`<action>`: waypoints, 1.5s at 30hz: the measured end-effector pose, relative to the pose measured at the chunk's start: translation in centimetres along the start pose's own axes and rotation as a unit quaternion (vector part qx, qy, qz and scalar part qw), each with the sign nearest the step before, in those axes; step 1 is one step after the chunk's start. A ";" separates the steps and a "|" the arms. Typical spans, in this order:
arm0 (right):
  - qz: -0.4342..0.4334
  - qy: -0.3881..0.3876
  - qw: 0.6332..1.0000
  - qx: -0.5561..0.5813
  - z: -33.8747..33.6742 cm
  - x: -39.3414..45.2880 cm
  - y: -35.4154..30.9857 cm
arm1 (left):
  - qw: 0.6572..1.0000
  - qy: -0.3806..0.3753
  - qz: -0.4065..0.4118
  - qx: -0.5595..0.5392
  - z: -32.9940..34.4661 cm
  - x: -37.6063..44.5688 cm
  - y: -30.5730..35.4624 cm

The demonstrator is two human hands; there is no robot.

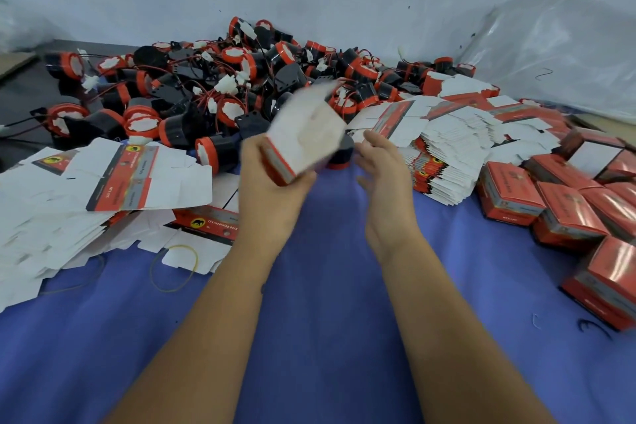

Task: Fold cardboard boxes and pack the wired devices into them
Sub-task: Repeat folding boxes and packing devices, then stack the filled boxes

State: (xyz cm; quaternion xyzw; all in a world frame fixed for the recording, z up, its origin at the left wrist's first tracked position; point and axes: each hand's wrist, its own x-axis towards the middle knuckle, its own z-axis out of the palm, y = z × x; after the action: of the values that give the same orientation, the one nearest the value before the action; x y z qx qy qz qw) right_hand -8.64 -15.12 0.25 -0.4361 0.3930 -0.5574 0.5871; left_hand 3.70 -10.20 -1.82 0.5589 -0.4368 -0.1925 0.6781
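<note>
Left hand [272, 189] grips a partly folded box [303, 139] from below, fingers curled round its red lower edge; the box is blurred, so which flaps are closed cannot be read. Right hand [382, 165] is beside it with fingers apart and relaxed, holding nothing, its fingertips near a black-and-red device [339, 153] lying just behind the box on the blue cloth [309, 320]. Whether they touch that device: cannot tell. Progress, judged from how things lie: finished closed boxes [568, 213] cluster at the right edge of the cloth, at least 6 visible, some cut off by the frame. Unfolded flat blanks remain in 2 supplies: a loose spread at the left [103, 182] and a tighter stack at the right [444, 155]. Wired devices [192, 89] are heaped along the back against the wall, red leads and white connectors tangled, far more than the finished boxes. A yellow rubber band [173, 268] lies on the cloth near the left blanks. Assessment: early to middle of the job; the box in hand is likely between forming and loading, and most devices and blanks are left to do.
</note>
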 end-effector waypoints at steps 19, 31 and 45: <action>-0.127 0.006 0.951 -0.282 1.8 3.1 3.3 | 0.962 0.115 -0.139 -0.207 -0.2 1.3 0.0; -0.418 0.075 0.875 -0.234 1.1 -1.0 0.5 | 0.992 0.023 -0.116 -0.044 -1.0 0.3 -0.1; -0.397 -0.142 0.784 -0.455 1.8 -1.5 0.7 | 0.995 -0.045 -0.046 0.070 -0.9 1.1 -1.0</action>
State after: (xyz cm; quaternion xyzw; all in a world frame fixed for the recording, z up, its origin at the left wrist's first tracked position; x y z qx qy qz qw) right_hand -6.83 -13.52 0.12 -0.8444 0.3053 -0.4295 0.0963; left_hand 5.25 -10.75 -2.32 0.6153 -0.4529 -0.2177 0.6073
